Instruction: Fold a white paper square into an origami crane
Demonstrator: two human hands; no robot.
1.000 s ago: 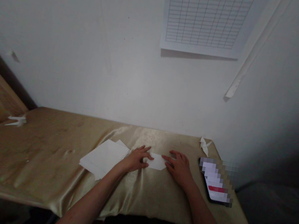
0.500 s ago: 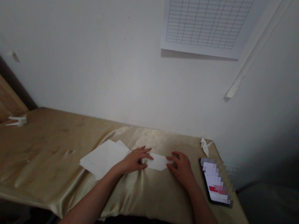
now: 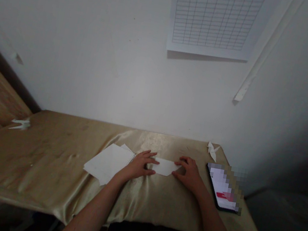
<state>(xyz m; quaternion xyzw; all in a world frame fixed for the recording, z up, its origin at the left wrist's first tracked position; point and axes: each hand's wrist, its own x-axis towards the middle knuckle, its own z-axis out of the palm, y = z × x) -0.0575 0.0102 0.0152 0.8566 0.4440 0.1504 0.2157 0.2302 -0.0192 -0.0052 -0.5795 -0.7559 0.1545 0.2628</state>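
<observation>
A small folded white paper point(image 3: 165, 166) lies on the gold satin tablecloth point(image 3: 46, 160) in front of me. My left hand point(image 3: 140, 164) rests with fingers spread flat on the paper's left end. On the right end sits my right hand point(image 3: 190, 173), fingers bent and pressing down on the paper's edge. Both hands touch the paper and hold it against the cloth.
A stack of white sheets point(image 3: 109, 162) lies just left of my left hand. A phone point(image 3: 223, 187) lies at the right, a folded paper crane point(image 3: 212, 150) behind it, another paper crane point(image 3: 21, 124) at far left. A grid chart point(image 3: 214, 19) hangs on the wall.
My right hand has slid a little to the right along the paper and its fingers have curled more. The left hand has stayed in place.
</observation>
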